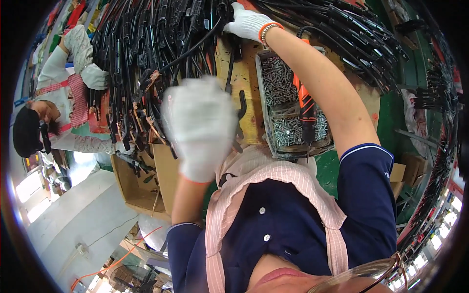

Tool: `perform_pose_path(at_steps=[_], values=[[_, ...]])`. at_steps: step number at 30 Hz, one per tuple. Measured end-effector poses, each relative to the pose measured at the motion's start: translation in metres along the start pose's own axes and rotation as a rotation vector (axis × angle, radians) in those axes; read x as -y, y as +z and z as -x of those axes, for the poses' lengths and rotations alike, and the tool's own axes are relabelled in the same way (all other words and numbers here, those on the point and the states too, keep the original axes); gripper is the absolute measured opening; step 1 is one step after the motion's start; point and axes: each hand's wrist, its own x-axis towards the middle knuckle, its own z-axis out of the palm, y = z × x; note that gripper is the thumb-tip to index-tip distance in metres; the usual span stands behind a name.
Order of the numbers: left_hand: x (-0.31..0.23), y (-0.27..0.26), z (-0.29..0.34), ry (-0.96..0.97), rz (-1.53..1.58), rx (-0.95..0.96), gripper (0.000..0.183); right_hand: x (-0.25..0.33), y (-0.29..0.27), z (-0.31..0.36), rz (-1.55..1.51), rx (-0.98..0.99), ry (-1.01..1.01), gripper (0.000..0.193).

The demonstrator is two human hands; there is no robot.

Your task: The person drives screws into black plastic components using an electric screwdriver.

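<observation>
The gloved right hand [251, 23] reaches to the far side of the yellow table [250, 80], its fingertips against the heaped black cables [161, 29] — thumb and fingers look parted, but whether they grip a cable I cannot tell. The gloved left hand [200, 124] is blurred, nearer the body, above the table's near edge — its fingers and any hold cannot be made out.

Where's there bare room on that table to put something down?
A narrow strip of yellow table between the left hand and screw tray; a smaller patch right of the right forearm. Black cables crowd the far side.
</observation>
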Motion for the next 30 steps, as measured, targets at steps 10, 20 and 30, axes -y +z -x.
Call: perform_pose_path(at_steps=[10, 20, 30], values=[[0.017, 0.116, 0.036, 0.156, -0.41, 0.06, 0.052, 0.041, -0.027, 0.023, -0.141, 0.168, 0.019, 0.087], [0.021, 0.097, 0.03, 0.104, 0.288, -0.114, 0.057, -0.044, -0.012, -0.017, -0.397, 0.309, -0.109, 0.073], [0.021, 0.022, -0.022, 0.127, 0.503, -0.489, 0.042, 0.022, -0.048, 0.028, -1.224, 0.818, 0.225, 0.028]])
